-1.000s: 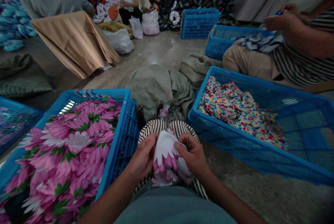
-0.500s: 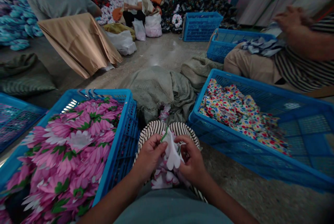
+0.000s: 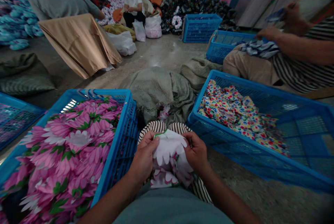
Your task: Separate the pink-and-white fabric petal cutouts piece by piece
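Observation:
A white petal-edged fabric piece with a thin green edge is stretched between my hands above my lap. My left hand pinches its left upper corner between thumb and fingers. On the other side my right hand grips the right edge, fingers curled. Below it, more white and pink petal pieces lie on my lap, partly covered. To my left, a blue crate is heaped with pink petal pieces that have green tops.
At right a blue crate holds colourful dotted fabric. Grey-green sacking lies ahead of my knees. A co-worker in stripes handles cloth at the right; other people sit farther back. A brown-draped chair stands at the left.
The white fabric piece was bunched and hanging narrow; now it is spread wide between my hands, which have moved slightly apart. The co-worker at the right has lifted a hand with cloth.

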A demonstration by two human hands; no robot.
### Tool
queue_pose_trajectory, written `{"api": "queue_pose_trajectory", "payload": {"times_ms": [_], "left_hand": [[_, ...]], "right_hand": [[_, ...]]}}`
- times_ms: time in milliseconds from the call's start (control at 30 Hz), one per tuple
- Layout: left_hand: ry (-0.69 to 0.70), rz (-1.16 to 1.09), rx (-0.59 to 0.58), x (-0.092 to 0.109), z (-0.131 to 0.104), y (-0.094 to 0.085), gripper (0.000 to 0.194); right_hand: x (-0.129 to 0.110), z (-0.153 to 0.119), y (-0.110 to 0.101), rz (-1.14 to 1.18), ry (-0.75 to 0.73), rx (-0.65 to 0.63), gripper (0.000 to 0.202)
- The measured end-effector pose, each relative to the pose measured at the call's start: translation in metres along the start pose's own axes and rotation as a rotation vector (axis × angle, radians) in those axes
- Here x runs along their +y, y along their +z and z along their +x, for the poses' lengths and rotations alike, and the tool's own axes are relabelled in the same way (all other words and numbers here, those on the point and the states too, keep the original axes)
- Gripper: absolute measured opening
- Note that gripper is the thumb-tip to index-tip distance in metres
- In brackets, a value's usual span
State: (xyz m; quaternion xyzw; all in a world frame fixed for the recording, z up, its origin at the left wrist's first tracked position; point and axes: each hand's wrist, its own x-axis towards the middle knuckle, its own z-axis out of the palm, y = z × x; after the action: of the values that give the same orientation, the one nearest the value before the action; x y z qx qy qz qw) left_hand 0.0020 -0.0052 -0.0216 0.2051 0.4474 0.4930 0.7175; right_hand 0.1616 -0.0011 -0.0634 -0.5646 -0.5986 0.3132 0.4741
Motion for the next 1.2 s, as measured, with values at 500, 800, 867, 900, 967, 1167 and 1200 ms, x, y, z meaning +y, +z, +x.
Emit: {"api": "queue_pose_trajectory", "payload": {"times_ms": [500, 800, 867, 900, 967, 1167, 1200], "left_hand": [[-0.067, 0.231, -0.136, 0.010, -0.001, -0.002, 0.025], [-0.075, 0.161, -0.095, 0.003, -0.007, -0.004, 0.020], [-0.040, 0.159, -0.052, 0.003, -0.008, -0.003, 0.017], [-0.028, 0.148, -0.033, 0.004, -0.008, -0.003, 0.016], [-0.013, 0.124, 0.008, 0.005, -0.009, -0.001, 0.016], [0.081, 0.170, 0.081, 0.004, -0.007, -0.005, 0.015], [0.106, 0.197, 0.092, 0.003, -0.006, -0.006, 0.016]], "right_hand": [[-0.025, 0.014, -0.005, 0.548, 0.413, -0.476, 0.025], [-0.040, 0.003, 0.001, 0.390, 0.320, -0.306, 0.033], [-0.039, 0.002, 0.003, 0.441, 0.369, -0.312, 0.034], [-0.037, 0.000, 0.005, 0.478, 0.408, -0.315, 0.033], [-0.032, -0.003, 0.008, 0.545, 0.474, -0.319, 0.031], [-0.026, -0.009, 0.010, 0.533, 0.461, -0.244, 0.028], [-0.027, -0.009, 0.009, 0.487, 0.431, -0.224, 0.027]]}}
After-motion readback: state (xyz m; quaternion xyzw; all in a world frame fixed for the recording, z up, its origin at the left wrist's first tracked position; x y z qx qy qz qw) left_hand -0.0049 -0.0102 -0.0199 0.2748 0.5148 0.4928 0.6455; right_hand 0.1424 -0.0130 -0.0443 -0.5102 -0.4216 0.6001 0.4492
